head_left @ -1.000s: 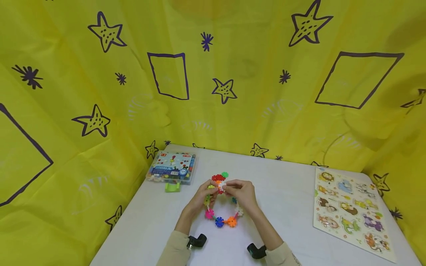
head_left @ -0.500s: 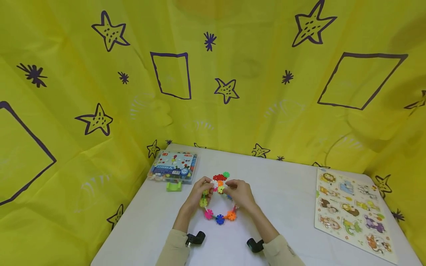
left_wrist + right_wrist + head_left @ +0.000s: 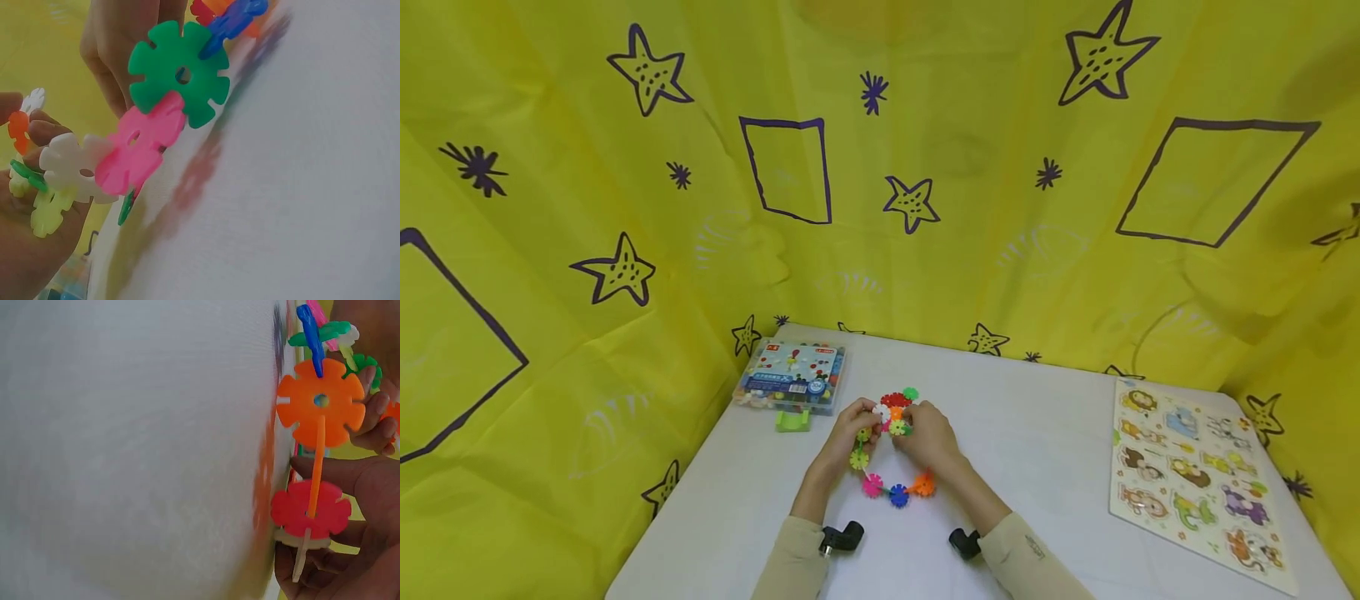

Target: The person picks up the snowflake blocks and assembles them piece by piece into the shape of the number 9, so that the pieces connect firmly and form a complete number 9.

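Observation:
A ring-like chain of plastic snowflake discs hangs between the hands, with a pink disc (image 3: pixel 873 485), a blue disc (image 3: pixel 898 496) and an orange disc (image 3: pixel 924 485) along its near side. My left hand (image 3: pixel 844 437) pinches the chain near a white disc (image 3: pixel 882 413). Close by are a small orange disc (image 3: pixel 897 413) and a yellow-green disc (image 3: pixel 898 427). My right hand (image 3: pixel 932 437) has its fingers curled round the chain's other side, its fingertips at the yellow-green disc. In the right wrist view, a red disc (image 3: pixel 310 506) lies against the right hand's fingers.
Red discs (image 3: pixel 895 400) and a green disc (image 3: pixel 911 393) show just beyond the hands. A clear box (image 3: pixel 790 377) of small parts stands back left, with a light green plastic piece (image 3: pixel 792 421) before it. An animal puzzle board (image 3: pixel 1195 479) lies at the right.
The white disc has shifted left with the left hand, and a yellow-green disc has come into view between the hands. My right hand has turned inward and now covers the chain's right side.

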`<action>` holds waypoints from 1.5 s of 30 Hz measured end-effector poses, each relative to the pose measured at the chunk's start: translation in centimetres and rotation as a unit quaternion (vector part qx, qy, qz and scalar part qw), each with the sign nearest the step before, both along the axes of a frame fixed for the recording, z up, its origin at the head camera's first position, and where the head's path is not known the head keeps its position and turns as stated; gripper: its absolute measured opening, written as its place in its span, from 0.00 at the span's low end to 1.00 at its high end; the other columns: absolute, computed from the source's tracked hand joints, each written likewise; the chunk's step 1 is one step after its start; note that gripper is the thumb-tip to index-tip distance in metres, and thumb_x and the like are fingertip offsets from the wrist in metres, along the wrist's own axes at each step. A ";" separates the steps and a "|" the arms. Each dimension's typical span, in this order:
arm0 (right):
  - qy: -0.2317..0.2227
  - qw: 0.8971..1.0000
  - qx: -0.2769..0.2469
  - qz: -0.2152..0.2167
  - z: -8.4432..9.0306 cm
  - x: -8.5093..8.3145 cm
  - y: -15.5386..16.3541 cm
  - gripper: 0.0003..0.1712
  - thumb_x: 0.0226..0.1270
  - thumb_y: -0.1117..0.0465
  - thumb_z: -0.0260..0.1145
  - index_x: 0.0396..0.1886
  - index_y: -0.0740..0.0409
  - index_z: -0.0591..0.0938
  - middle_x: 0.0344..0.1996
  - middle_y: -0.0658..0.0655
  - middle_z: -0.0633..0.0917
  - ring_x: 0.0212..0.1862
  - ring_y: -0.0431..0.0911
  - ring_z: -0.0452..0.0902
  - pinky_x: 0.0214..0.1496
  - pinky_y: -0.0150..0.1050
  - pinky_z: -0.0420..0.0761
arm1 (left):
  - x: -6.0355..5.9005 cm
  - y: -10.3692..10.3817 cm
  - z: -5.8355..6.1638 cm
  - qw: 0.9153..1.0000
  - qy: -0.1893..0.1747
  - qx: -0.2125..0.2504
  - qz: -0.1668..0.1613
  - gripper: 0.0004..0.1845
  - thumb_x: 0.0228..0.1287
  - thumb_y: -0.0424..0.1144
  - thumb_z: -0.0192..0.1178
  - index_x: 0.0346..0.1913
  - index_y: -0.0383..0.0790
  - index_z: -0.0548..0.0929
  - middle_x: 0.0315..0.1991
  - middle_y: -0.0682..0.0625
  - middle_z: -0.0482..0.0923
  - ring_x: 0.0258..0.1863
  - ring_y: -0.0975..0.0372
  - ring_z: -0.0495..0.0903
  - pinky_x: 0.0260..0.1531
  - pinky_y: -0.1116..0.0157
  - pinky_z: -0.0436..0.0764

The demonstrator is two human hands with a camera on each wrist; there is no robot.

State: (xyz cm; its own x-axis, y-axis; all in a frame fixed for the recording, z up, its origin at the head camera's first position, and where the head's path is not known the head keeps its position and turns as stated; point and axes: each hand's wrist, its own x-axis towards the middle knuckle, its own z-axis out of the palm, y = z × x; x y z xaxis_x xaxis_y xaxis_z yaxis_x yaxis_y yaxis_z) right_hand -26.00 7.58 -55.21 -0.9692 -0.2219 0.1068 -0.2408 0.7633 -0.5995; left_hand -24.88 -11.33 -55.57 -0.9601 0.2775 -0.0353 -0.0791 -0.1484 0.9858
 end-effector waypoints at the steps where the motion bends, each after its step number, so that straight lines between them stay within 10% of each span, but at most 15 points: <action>1: 0.004 1.000 0.010 -0.001 0.0 -0.1 -0.1 0.21 0.55 0.58 0.82 0.43 0.66 0.87 0.34 0.56 0.80 0.35 0.47 0.75 0.38 0.44 0.79 | 0.0 0.0 0.1 1.000 0.001 0.000 -0.001 0.05 0.76 0.38 0.54 0.44 0.40 0.71 0.30 0.48 0.73 0.25 0.61 0.70 0.24 0.68 0.70; 13: 0.019 0.999 0.039 -0.006 0.1 -0.7 -0.6 0.12 0.54 0.63 0.76 0.28 0.62 0.80 0.27 0.56 0.77 0.28 0.46 0.70 0.30 0.40 0.71 | 0.1 0.0 0.3 1.000 0.008 0.008 -0.002 0.04 0.76 0.37 0.54 0.43 0.40 0.72 0.31 0.47 0.73 0.25 0.61 0.69 0.25 0.68 0.70; 28: -0.012 1.000 0.005 -0.013 0.1 -0.9 0.5 0.15 0.54 0.64 0.78 0.35 0.60 0.79 0.29 0.54 0.78 0.31 0.47 0.72 0.33 0.40 0.75 | 0.0 0.0 0.3 1.000 0.013 -0.002 0.006 0.06 0.77 0.39 0.54 0.44 0.39 0.72 0.33 0.42 0.73 0.27 0.60 0.70 0.26 0.68 0.70; 36: 0.013 0.996 -0.092 0.006 -0.1 -0.7 2.0 0.19 0.61 0.68 0.72 0.52 0.54 0.81 0.35 0.57 0.88 0.26 0.44 0.81 0.31 0.40 0.79 | -0.1 0.2 0.2 0.999 -0.014 0.009 0.044 0.06 0.77 0.39 0.55 0.44 0.40 0.72 0.32 0.48 0.74 0.27 0.62 0.70 0.25 0.70 0.70; 40: -0.028 0.985 -0.173 -0.003 0.3 -0.6 2.9 0.12 0.61 0.68 0.75 0.45 0.58 0.87 0.36 0.58 0.87 0.23 0.43 0.83 0.29 0.36 0.80 | -0.2 0.2 0.2 0.998 -0.020 0.013 0.052 0.07 0.78 0.39 0.55 0.44 0.39 0.72 0.32 0.48 0.74 0.27 0.62 0.70 0.25 0.69 0.71; 45: -0.042 0.971 -0.232 -0.034 0.9 -0.4 3.5 0.14 0.59 0.58 0.82 0.43 0.58 0.91 0.44 0.55 0.89 0.39 0.46 0.86 0.42 0.36 0.84 | -0.1 0.2 0.3 0.998 -0.024 0.016 0.048 0.06 0.77 0.40 0.55 0.43 0.40 0.72 0.33 0.48 0.74 0.27 0.62 0.70 0.25 0.69 0.71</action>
State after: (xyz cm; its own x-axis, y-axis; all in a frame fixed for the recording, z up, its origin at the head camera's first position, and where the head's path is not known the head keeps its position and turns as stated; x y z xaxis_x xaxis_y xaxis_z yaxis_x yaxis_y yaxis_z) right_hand -26.40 11.09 -54.33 -0.9895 -0.1040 0.1001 -0.1348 0.4195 -0.8977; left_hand -25.01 -11.08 -55.30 -0.9796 0.1863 -0.0753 -0.1109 -0.1887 0.9758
